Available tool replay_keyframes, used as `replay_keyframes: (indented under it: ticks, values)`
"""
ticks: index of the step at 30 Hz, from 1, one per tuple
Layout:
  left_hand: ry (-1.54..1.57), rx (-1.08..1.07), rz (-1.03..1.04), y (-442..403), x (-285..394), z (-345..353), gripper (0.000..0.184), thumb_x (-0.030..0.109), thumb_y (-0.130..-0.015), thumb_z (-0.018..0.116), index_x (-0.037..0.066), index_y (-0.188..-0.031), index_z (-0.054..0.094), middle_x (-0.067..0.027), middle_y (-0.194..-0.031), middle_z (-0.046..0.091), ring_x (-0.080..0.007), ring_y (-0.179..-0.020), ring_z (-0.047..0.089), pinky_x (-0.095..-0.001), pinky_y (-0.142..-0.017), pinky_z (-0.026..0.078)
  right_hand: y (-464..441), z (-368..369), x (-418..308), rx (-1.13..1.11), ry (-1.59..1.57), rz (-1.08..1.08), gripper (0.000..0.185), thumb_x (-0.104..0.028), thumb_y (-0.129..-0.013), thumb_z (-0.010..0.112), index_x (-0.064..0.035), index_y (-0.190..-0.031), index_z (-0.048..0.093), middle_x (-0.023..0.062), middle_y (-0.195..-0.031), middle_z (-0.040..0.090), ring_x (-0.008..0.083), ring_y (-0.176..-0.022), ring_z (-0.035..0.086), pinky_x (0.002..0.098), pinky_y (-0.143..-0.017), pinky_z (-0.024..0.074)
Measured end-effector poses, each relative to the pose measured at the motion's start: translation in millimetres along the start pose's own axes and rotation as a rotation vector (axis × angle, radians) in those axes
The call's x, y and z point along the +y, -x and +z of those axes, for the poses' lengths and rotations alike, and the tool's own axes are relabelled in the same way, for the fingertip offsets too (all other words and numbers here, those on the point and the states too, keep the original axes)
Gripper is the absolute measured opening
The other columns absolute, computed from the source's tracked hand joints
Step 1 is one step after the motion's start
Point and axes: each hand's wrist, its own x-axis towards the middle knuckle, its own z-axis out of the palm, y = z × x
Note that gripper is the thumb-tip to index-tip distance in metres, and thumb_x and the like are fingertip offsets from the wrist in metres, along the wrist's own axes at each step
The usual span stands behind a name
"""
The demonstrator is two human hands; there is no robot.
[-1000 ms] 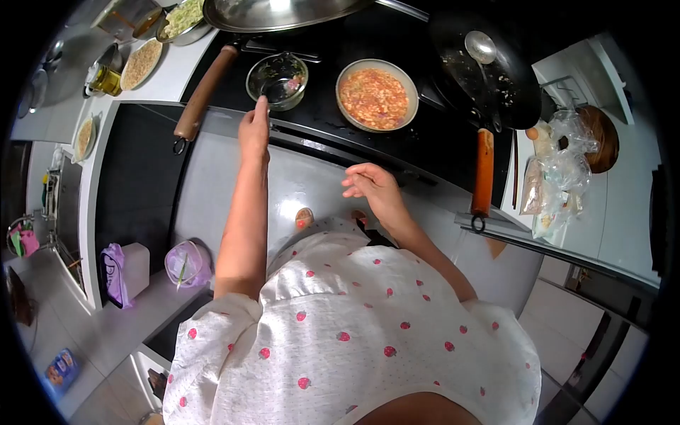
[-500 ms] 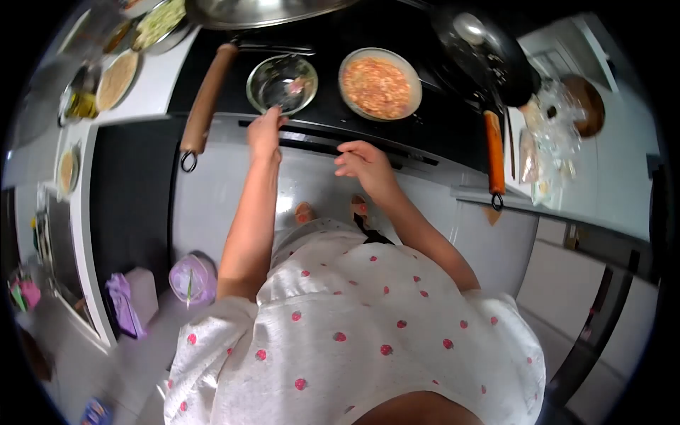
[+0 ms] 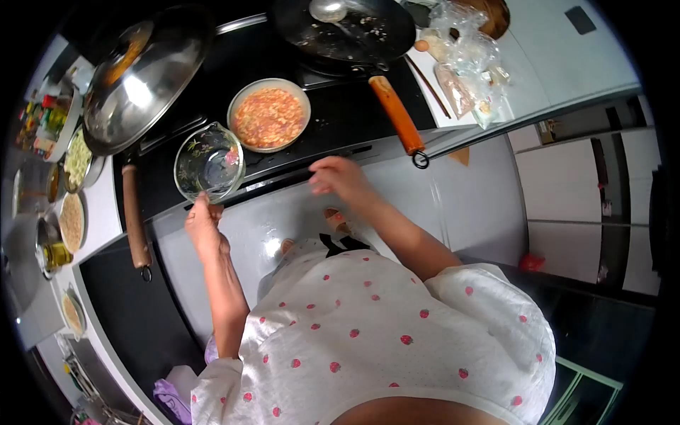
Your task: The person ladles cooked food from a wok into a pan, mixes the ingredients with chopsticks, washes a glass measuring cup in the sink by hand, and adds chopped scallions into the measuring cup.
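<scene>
My left hand (image 3: 206, 223) grips the near rim of a clear glass bowl (image 3: 210, 164), thumb over the edge. Inside the glass are a small pinkish item and some greenish marks. Right of it, a pale bowl (image 3: 268, 115) full of a chunky orange-red mixture rests on the black stovetop (image 3: 340, 120). My right hand (image 3: 340, 180) is in the air in front of the stove edge, fingers apart and slightly bent, touching nothing.
A lidded pan with a brown handle (image 3: 136, 216) lies at the left. Behind right is a dark wok (image 3: 347, 32) with a ladle (image 3: 328, 10) and an orange handle (image 3: 397, 117). Plastic bags (image 3: 467, 60) lie on the right counter; plates of food (image 3: 72, 223) stand on the left one.
The view has swung to the right, so the stove items appear further left. The glass bowl, still in my left hand, now looks closer and more tilted. My right hand stays empty.
</scene>
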Motion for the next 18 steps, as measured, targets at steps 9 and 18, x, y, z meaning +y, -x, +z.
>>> replay_keyframes:
  ticks: [9,18]
  values:
    - [-0.077,0.023,0.151,14.0,11.0,68.2,0.036,0.02,-0.081,0.058,0.013,-0.051,0.04,0.0042,-0.046,0.033,-0.0064,-0.044,0.026,-0.0225,-0.046,0.023,-33.4,-141.8,-45.7,0.484,-0.226,-0.225,0.009,-0.005,-0.084,0.05,-0.0019,-0.091,0.055,0.0079,-0.075,0.059,0.0142,-0.061,0.059,0.0243,-0.057,0.0468]
    - [-0.182,-0.009,0.172,28.0,-1.0,137.8,0.036,0.023,-0.081,0.058,0.012,-0.051,0.041,0.0035,-0.047,0.034,-0.0063,-0.044,0.027,-0.0226,-0.048,0.028,-97.0,-269.7,-45.7,0.914,1.192,-0.187,0.012,-0.008,-0.072,0.055,-0.002,-0.081,0.061,0.0179,-0.083,0.057,0.0338,-0.077,0.059,0.0414,-0.067,0.0487]
